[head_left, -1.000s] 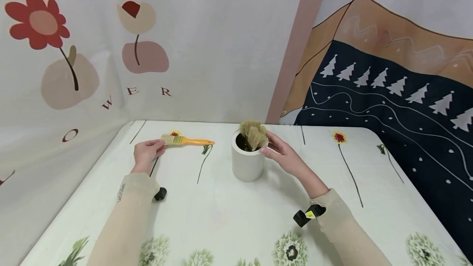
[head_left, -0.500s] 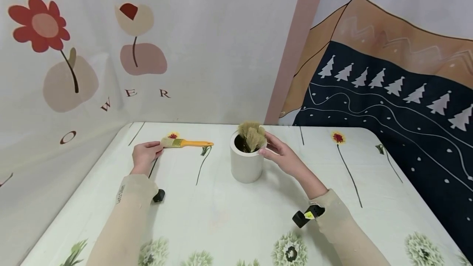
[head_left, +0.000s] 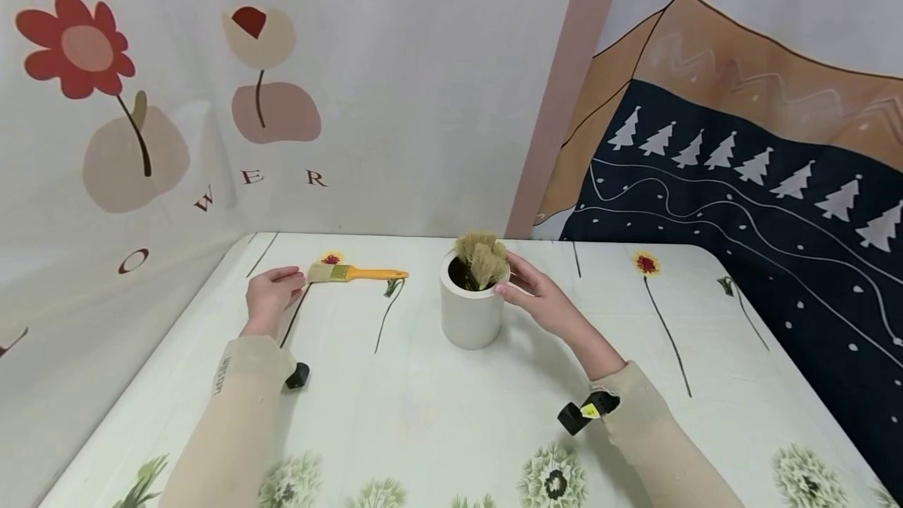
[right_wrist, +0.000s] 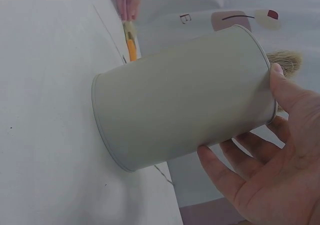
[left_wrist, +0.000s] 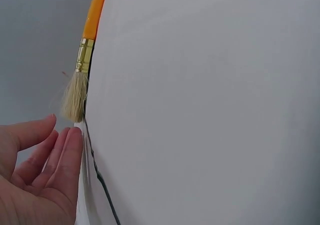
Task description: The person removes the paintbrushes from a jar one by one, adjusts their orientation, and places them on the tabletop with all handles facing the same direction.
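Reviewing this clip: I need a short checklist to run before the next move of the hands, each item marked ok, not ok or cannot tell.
1. White cylindrical container upright on the table: ok.
2. Container steadied: ok; the right hand holds it near the rim.
3. Yellow-handled paintbrush lying flat on the table: ok.
4. Paintbrush gripped, if it is to be lifted: not ok; the left hand is at its bristle end, thumb and fingers not closed on it.
5. Number of brushes inside the container: cannot tell; their bristles overlap.
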`<state>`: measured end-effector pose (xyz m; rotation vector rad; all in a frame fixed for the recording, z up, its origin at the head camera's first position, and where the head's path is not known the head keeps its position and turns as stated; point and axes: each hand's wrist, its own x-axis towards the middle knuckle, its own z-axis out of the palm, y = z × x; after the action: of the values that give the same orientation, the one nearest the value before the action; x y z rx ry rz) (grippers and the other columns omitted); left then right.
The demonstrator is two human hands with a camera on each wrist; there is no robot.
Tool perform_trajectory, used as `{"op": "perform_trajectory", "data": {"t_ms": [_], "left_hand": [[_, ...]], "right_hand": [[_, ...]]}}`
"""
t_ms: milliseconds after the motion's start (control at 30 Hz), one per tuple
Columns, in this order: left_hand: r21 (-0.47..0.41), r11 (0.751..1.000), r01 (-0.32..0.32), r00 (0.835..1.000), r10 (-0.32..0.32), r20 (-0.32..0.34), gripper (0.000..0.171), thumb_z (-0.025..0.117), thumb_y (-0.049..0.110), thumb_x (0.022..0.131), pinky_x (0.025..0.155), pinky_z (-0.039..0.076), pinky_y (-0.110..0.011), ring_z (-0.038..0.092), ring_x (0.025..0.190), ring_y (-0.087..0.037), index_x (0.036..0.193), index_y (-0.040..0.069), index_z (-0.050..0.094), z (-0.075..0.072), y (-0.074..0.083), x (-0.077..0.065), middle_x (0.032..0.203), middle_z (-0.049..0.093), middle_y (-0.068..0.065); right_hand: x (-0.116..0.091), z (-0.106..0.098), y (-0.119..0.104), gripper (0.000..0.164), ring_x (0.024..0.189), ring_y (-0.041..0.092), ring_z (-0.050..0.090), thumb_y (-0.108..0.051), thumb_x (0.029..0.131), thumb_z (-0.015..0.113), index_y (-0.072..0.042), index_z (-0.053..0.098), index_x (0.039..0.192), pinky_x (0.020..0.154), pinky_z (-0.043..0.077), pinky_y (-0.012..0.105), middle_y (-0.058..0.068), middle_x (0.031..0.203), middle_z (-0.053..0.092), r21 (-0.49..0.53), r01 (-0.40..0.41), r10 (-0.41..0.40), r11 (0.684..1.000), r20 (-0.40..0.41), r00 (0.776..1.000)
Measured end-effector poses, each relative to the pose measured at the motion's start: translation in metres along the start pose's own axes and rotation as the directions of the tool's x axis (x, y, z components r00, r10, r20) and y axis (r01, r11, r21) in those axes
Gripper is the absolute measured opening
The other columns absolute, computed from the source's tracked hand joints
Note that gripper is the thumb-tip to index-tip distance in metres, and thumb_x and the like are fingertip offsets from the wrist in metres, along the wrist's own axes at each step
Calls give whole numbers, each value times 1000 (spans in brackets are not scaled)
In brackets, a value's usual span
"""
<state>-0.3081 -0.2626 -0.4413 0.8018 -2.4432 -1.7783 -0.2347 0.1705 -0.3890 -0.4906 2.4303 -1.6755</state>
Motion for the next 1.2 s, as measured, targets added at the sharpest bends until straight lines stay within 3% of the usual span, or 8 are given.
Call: {"op": "perform_trajectory", "data": {"t_ms": [167, 333, 500, 700, 833, 1000, 1200], "left_hand": [[-5, 1000, 9, 1000, -9, 6, 45, 58, 17, 101, 106, 52, -29, 60, 122, -19, 145, 11, 50, -4, 1, 2, 146, 54, -12], [7, 999, -35, 999, 35, 14, 45, 59, 18, 101, 101, 54, -26, 63, 113, -12, 144, 10, 51, -7, 3, -2, 144, 55, -13], [2, 998, -57, 998, 57, 19, 45, 59, 19, 101, 98, 55, -23, 63, 118, -16, 144, 10, 51, -7, 8, -7, 143, 56, -14], [-15, 998, -67, 998, 67, 17, 45, 62, 18, 99, 93, 56, -18, 64, 113, -14, 142, 9, 54, -6, 15, -10, 137, 59, -11], [-33, 997, -70, 997, 71, 17, 45, 63, 18, 98, 98, 56, -23, 65, 112, -13, 141, 8, 55, -3, 19, -13, 137, 60, -13], [-41, 996, -79, 996, 80, 38, 46, 62, 21, 99, 107, 52, -30, 61, 122, -17, 143, 8, 53, 1, 22, -15, 143, 56, -15], [-44, 994, -100, 994, 102, 37, 47, 64, 23, 98, 104, 54, -27, 60, 123, -18, 141, 8, 54, 6, 26, -19, 142, 57, -14]], "right_hand": [[0, 0, 0, 68, 150, 42, 28, -25, 103, 57, -13, 21, 160, 120, 33, 56, 19, 163, 26, -8, 7, -7, 1000, 3, 1000], [0, 0, 1, 69, 150, 42, 27, -25, 102, 57, -13, 21, 160, 119, 34, 56, 19, 164, 25, -10, -1, 1, 1000, 1, 1000], [1, 0, 1, 69, 150, 42, 28, -25, 102, 57, -14, 21, 160, 119, 34, 55, 19, 164, 24, -7, 1, -1, 1000, 2, 1000], [0, 0, 0, 68, 150, 42, 27, -24, 103, 57, -15, 21, 160, 119, 34, 56, 18, 164, 24, 5, 3, -3, 1000, 5, 1000], [0, 0, 0, 68, 150, 41, 27, -25, 103, 57, -15, 21, 160, 119, 35, 56, 18, 164, 24, 5, 1, -1, 1000, 5, 1000], [0, 0, 0, 68, 150, 42, 27, -26, 103, 56, -15, 21, 160, 118, 35, 56, 18, 164, 24, 0, 2, -2, 1000, 6, 1000], [0, 0, 0, 68, 149, 41, 29, -25, 103, 57, -16, 21, 160, 118, 36, 56, 17, 163, 26, 6, 2, -2, 1000, 5, 1000]]}}
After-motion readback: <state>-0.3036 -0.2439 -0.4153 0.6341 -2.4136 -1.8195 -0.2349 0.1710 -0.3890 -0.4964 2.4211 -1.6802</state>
